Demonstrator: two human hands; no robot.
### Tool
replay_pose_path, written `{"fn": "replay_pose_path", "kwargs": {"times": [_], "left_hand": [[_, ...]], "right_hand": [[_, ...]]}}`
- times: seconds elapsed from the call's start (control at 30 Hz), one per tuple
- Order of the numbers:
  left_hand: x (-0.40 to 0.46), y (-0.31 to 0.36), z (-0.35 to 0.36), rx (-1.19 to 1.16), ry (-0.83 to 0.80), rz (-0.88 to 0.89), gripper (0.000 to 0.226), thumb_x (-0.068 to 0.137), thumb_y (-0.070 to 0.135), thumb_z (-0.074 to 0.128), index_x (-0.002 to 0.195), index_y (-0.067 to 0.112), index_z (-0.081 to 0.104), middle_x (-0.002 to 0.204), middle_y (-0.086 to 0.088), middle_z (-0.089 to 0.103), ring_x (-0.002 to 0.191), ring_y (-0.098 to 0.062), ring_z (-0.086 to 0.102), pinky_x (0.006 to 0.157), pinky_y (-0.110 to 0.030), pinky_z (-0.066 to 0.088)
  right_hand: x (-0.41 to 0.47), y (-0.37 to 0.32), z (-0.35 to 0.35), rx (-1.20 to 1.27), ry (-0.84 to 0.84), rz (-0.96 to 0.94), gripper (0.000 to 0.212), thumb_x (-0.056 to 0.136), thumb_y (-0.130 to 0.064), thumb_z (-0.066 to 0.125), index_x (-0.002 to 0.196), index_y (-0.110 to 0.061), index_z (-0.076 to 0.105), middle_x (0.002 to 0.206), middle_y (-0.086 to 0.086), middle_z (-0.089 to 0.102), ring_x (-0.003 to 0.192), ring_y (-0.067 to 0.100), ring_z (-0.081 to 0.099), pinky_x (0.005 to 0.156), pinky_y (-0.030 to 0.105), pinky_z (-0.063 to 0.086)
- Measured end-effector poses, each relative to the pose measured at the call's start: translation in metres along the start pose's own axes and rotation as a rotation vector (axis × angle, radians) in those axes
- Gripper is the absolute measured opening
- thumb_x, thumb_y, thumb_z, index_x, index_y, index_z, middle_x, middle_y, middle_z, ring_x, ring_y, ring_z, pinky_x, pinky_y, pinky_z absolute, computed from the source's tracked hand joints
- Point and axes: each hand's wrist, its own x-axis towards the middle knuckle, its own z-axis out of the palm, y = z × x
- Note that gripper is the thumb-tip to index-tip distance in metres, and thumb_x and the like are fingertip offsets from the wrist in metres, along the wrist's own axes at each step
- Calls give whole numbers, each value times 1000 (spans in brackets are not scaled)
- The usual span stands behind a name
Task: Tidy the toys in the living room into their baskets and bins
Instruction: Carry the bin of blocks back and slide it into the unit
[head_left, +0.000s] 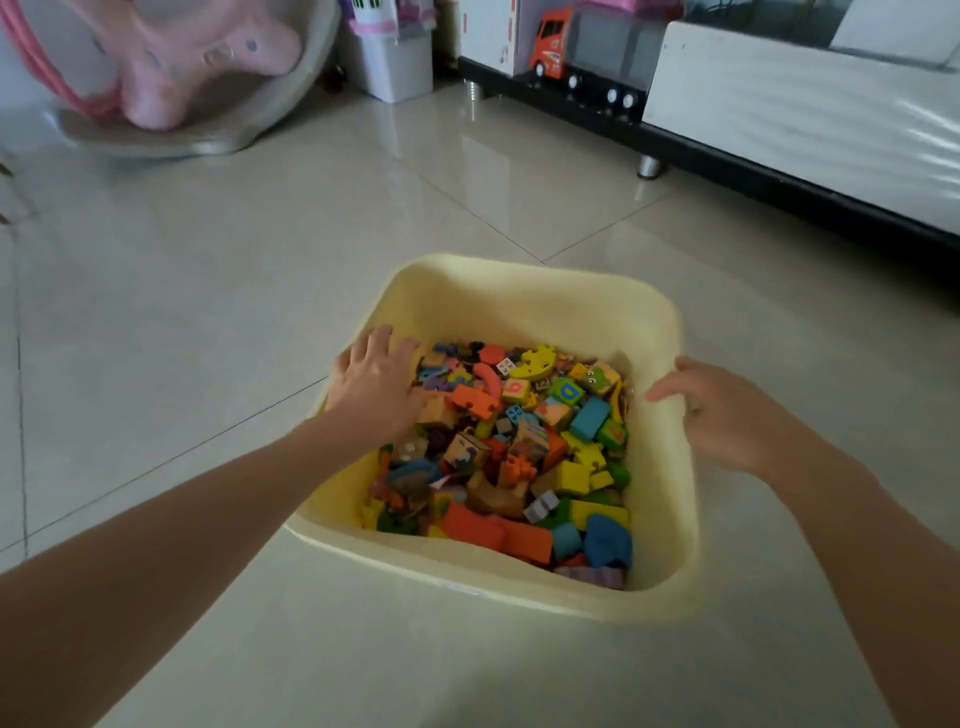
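Toys (519, 441) fill the yellow bin (524, 296) on the tiled floor (208, 312), right in front of me. My left hand (376, 384) lies flat with fingers spread over the bin's left rim. My right hand (722, 410) touches the right rim, fingers loose, gripping nothing. An orange truck (587, 52) stands far right.

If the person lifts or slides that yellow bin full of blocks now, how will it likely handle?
The yellow bin looks heavy for its size: mixed toy blocks cover its whole bottom. Its rim looks wavy, so the walls may flex when gripped. On the glossy tiled floor it would probably slide rather than tip, being wide and low.
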Motion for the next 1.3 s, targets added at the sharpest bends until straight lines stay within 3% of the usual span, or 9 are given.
{"fn": "replay_pose_path", "kwargs": {"times": [0.1, 0.17, 0.27, 0.4, 0.53, 0.67, 1.0, 1.17, 1.3], "left_hand": [[-4, 6, 10, 48, 17, -3, 62, 92, 24, 47, 145, 14, 18, 156, -14, -2, 145, -29, -4, 117, -46, 4], [-8, 8, 11, 20, 52, -49, 63, 91, 18, 46, 145, 14, 15, 156, -13, -5, 145, -30, -2, 115, -48, 12], [-12, 0, 3, -67, 35, -243, 57, 91, 7, 41, 142, 9, 17, 145, -18, 26, 128, -38, 36, 92, -44, 39], [-18, -10, 4, 154, 7, -272, 56, 95, 6, 33, 145, 6, 8, 126, -16, 49, 95, -34, 59, 66, -35, 39], [-23, -20, 10, 56, 125, -240, 49, 97, 12, 33, 143, 11, 18, 92, -13, 52, 65, -24, 47, 55, -35, 33], [-16, -21, 11, -120, 146, -242, 31, 96, 9, 35, 127, 6, 36, 82, -12, 49, 58, -19, 38, 56, -33, 29], [10, -9, 1, 1, 12, -387, 22, 99, 17, 32, 111, -2, 36, 73, -16, 46, 54, -23, 37, 53, -38, 31], [3, 8, -30, -22, -153, -484, 20, 101, 24, 26, 105, 5, 32, 77, -11, 47, 56, -25, 43, 58, -37, 33], [-39, 22, -78, -70, -170, -402, 17, 101, 27, 29, 95, 11, 29, 76, -6, 46, 61, -24, 43, 58, -35, 33]], "right_hand": [[-15, 12, 13, 105, 79, 21, 52, 89, 8, 30, 125, -21, 55, 152, -14, 26, 138, 11, 30, 108, 32, 31], [-24, 15, 20, 149, 174, 35, 46, 93, 3, 30, 121, -22, 58, 150, -21, 26, 135, 9, 36, 103, 35, 38], [-31, 7, 24, 306, 325, 115, 39, 96, -7, 34, 125, -22, 55, 144, -10, 42, 128, 16, 45, 100, 37, 39], [-34, -5, 35, 189, 250, 225, 46, 96, -21, 36, 141, -23, 25, 113, 10, 57, 86, 27, 53, 74, 36, 40], [-31, -9, 38, 47, 139, 304, 55, 97, -17, 36, 143, -20, 7, 73, 2, 50, 73, 28, 54, 68, 35, 41], [-28, -3, 41, 73, 151, 344, 20, 99, -20, 32, 114, -8, 29, 63, -3, 42, 61, 19, 48, 57, 30, 35], [-16, -16, 31, 147, 111, 473, 23, 99, -22, 33, 115, -5, 36, 100, 18, 65, 89, 39, 63, 64, 34, 36], [-28, -15, 4, 132, 8, 448, 29, 99, -22, 34, 120, -3, 38, 101, 21, 65, 93, 40, 62, 69, 37, 40], [-74, -16, -44, 139, 20, 478, 28, 96, -19, 41, 115, 2, 42, 91, 29, 64, 86, 46, 61, 72, 44, 43]]}}
